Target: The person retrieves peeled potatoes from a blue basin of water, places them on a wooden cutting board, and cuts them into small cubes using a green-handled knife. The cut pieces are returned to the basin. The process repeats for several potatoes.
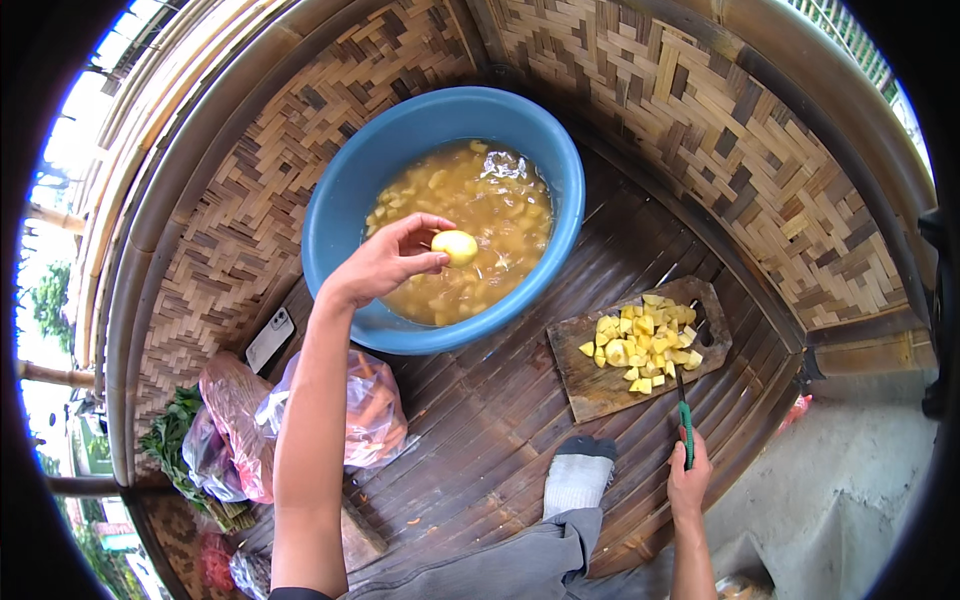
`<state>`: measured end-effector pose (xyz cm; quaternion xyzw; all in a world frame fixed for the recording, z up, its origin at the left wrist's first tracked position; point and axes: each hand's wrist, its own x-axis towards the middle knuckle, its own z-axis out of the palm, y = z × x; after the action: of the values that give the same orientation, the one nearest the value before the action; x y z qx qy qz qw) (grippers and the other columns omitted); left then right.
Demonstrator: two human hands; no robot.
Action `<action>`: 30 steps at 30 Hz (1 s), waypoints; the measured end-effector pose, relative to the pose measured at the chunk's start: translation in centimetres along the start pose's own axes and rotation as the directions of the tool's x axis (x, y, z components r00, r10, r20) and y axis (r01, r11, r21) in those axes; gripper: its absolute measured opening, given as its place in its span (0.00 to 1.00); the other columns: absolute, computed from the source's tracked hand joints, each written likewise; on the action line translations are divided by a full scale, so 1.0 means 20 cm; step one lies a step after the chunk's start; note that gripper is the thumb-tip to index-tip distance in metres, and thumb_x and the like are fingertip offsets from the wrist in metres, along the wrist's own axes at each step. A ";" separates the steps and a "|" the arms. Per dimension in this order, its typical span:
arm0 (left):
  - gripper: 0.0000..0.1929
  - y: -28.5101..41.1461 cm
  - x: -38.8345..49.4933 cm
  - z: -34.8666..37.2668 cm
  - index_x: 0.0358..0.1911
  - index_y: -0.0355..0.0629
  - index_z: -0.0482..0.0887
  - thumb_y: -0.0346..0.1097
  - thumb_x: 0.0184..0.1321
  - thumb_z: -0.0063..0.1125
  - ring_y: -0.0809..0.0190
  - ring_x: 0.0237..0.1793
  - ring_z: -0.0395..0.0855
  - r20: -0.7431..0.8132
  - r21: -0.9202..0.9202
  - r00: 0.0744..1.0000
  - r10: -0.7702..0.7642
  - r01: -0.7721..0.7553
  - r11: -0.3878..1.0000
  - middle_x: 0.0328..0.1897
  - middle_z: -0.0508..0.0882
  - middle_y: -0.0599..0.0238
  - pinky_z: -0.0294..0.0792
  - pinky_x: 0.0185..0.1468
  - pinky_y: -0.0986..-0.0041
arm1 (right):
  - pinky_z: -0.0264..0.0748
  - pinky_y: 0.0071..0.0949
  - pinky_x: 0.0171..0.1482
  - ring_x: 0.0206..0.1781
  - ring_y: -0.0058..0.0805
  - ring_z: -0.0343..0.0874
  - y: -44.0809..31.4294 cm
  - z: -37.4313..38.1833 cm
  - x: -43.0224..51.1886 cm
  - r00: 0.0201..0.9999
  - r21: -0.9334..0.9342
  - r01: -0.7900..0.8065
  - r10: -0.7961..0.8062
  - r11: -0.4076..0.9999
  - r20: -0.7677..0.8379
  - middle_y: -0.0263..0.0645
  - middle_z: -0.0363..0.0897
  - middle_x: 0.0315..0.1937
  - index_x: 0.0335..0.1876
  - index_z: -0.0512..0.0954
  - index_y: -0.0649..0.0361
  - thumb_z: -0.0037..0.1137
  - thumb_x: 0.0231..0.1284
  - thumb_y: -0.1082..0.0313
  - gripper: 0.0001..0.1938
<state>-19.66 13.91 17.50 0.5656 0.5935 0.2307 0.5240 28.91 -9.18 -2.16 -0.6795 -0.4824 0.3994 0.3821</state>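
Over a large blue plastic tub [442, 341] my left hand [394, 259] holds a peeled whole potato [454, 248] between thumb and fingers. Cloudy water with many pale potato pieces [442, 300] fills the lower part of the tub. To the right, my right hand [689, 469] grips the green handle of a knife [685, 427], its blade pointing at a wooden cutting board [592, 394]. Diced yellow potato [645, 337] lies heaped on the board, and the blade's tip is at the edge of the heap.
At the left on the slatted bamboo floor [465, 420] lie a plastic bag of carrots [375, 412], a pink plastic bag [236, 420], leafy greens [176, 427] and a smartphone [270, 340]. Woven bamboo walls [247, 180] enclose the tub. A socked foot [579, 476] rests near the board.
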 end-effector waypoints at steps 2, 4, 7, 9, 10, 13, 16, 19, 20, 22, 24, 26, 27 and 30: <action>0.27 0.10 0.00 0.02 0.76 0.42 0.72 0.36 0.76 0.63 0.61 0.60 0.87 0.056 -0.093 0.996 0.067 -0.061 0.994 0.61 0.86 0.60 0.82 0.66 0.64 | 0.80 0.25 0.39 0.32 0.20 0.80 0.00 0.00 0.00 1.000 0.015 -0.020 0.020 1.000 -0.002 0.37 0.86 0.40 0.65 0.79 0.67 0.56 0.77 0.72 0.17; 0.27 0.16 0.02 0.06 0.77 0.43 0.71 0.37 0.78 0.60 0.58 0.60 0.87 0.092 -0.295 0.993 0.073 -0.043 0.955 0.62 0.85 0.58 0.82 0.67 0.61 | 0.80 0.26 0.40 0.33 0.20 0.80 -0.01 0.00 0.00 1.000 0.005 -0.010 0.010 1.000 0.004 0.37 0.86 0.40 0.66 0.79 0.67 0.56 0.77 0.71 0.17; 0.27 0.21 0.07 0.14 0.78 0.44 0.69 0.38 0.79 0.58 0.54 0.62 0.86 0.160 -0.529 0.971 0.175 -0.065 0.846 0.67 0.81 0.55 0.82 0.68 0.57 | 0.80 0.26 0.40 0.33 0.20 0.80 -0.02 0.00 0.00 1.000 0.013 -0.024 0.024 1.000 0.008 0.37 0.87 0.40 0.67 0.79 0.67 0.57 0.77 0.70 0.18; 0.28 0.21 0.10 0.21 0.78 0.44 0.69 0.38 0.78 0.59 0.55 0.62 0.86 0.122 -0.610 0.966 0.227 -0.107 0.786 0.67 0.80 0.55 0.82 0.67 0.59 | 0.80 0.26 0.40 0.33 0.20 0.80 -0.02 -0.01 0.01 0.997 0.003 -0.072 0.072 0.997 0.027 0.37 0.87 0.41 0.67 0.78 0.67 0.57 0.77 0.70 0.18; 0.28 0.21 0.09 0.25 0.75 0.44 0.71 0.36 0.75 0.64 0.57 0.60 0.86 0.114 -0.681 0.967 0.229 -0.092 0.727 0.63 0.81 0.58 0.82 0.64 0.64 | 0.80 0.26 0.41 0.34 0.21 0.81 -0.01 -0.01 0.00 0.998 0.009 -0.058 0.058 0.998 0.032 0.38 0.88 0.43 0.67 0.78 0.67 0.57 0.77 0.70 0.18; 0.27 0.28 0.08 0.32 0.70 0.43 0.74 0.32 0.70 0.70 0.59 0.57 0.86 0.098 -0.516 0.986 0.133 -0.063 0.854 0.59 0.81 0.62 0.81 0.63 0.67 | 0.81 0.28 0.44 0.37 0.23 0.83 0.00 0.00 0.00 0.999 -0.013 -0.044 0.044 0.999 0.009 0.42 0.89 0.46 0.66 0.79 0.66 0.57 0.76 0.71 0.18; 0.29 0.39 0.06 0.45 0.68 0.43 0.73 0.28 0.66 0.73 0.68 0.52 0.83 0.001 -0.306 0.976 0.217 -0.206 0.929 0.55 0.80 0.65 0.79 0.56 0.75 | 0.82 0.31 0.54 0.48 0.30 0.88 0.02 -0.01 -0.02 0.995 -0.038 -0.103 0.104 0.994 0.008 0.47 0.90 0.52 0.66 0.80 0.66 0.58 0.75 0.72 0.17; 0.33 0.50 -0.01 0.59 0.68 0.44 0.71 0.28 0.63 0.77 0.73 0.50 0.82 0.016 -0.079 0.966 0.258 -0.256 0.964 0.52 0.81 0.69 0.75 0.48 0.80 | 0.83 0.31 0.55 0.49 0.31 0.88 0.03 -0.01 -0.01 0.999 -0.054 -0.049 0.050 0.997 0.016 0.47 0.88 0.58 0.69 0.78 0.64 0.57 0.75 0.72 0.20; 0.33 0.52 -0.05 0.61 0.68 0.44 0.72 0.29 0.61 0.78 0.73 0.51 0.82 0.065 0.019 0.971 0.231 -0.233 0.972 0.52 0.81 0.70 0.74 0.47 0.80 | 0.83 0.31 0.54 0.46 0.30 0.87 0.02 0.00 -0.01 1.000 -0.065 -0.027 0.028 0.998 0.015 0.46 0.88 0.58 0.71 0.77 0.63 0.57 0.76 0.72 0.21; 0.34 0.52 -0.11 0.71 0.65 0.45 0.75 0.31 0.56 0.82 0.75 0.48 0.81 0.139 0.160 0.947 0.290 -0.310 0.937 0.51 0.82 0.71 0.72 0.45 0.81 | 0.83 0.29 0.50 0.42 0.27 0.86 -0.01 0.01 0.00 1.000 -0.066 0.026 -0.026 0.997 0.007 0.45 0.87 0.58 0.75 0.74 0.61 0.56 0.76 0.72 0.24; 0.32 0.43 -0.15 0.85 0.64 0.42 0.77 0.36 0.58 0.81 0.69 0.45 0.82 0.123 0.166 0.962 0.244 -0.262 0.951 0.52 0.85 0.65 0.76 0.47 0.76 | 0.83 0.28 0.50 0.41 0.25 0.85 -0.08 0.01 -0.03 0.998 0.021 -0.046 0.045 0.999 0.051 0.44 0.87 0.57 0.78 0.71 0.60 0.55 0.77 0.73 0.26; 0.32 0.27 -0.14 0.99 0.65 0.40 0.77 0.39 0.60 0.80 0.63 0.44 0.83 0.060 0.247 0.951 0.304 -0.309 0.918 0.55 0.85 0.59 0.77 0.49 0.72 | 0.83 0.26 0.48 0.39 0.22 0.83 -0.17 0.04 -0.04 0.994 0.031 -0.053 0.049 0.998 0.101 0.41 0.87 0.53 0.81 0.68 0.57 0.52 0.78 0.75 0.28; 0.33 0.18 -0.14 1.04 0.66 0.39 0.77 0.41 0.60 0.80 0.61 0.44 0.83 0.037 0.282 0.970 0.242 -0.242 0.928 0.56 0.85 0.56 0.78 0.51 0.70 | 0.83 0.26 0.48 0.39 0.23 0.84 -0.21 0.06 -0.04 0.992 0.023 -0.005 0.002 1.000 0.126 0.41 0.87 0.53 0.80 0.69 0.57 0.52 0.78 0.73 0.27; 0.34 -0.09 -0.13 1.13 0.68 0.38 0.76 0.40 0.60 0.78 0.57 0.43 0.84 -0.033 0.343 0.987 0.160 -0.140 0.929 0.55 0.84 0.53 0.78 0.49 0.66 | 0.86 0.32 0.49 0.42 0.32 0.90 -0.33 0.14 -0.01 0.967 -0.064 0.022 -0.005 0.998 0.253 0.46 0.89 0.54 0.80 0.70 0.53 0.55 0.78 0.72 0.27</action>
<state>-1.03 3.82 9.12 0.6839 0.5948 0.1812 0.3816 24.05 -7.36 2.74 -0.6320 -0.5446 0.4641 0.2976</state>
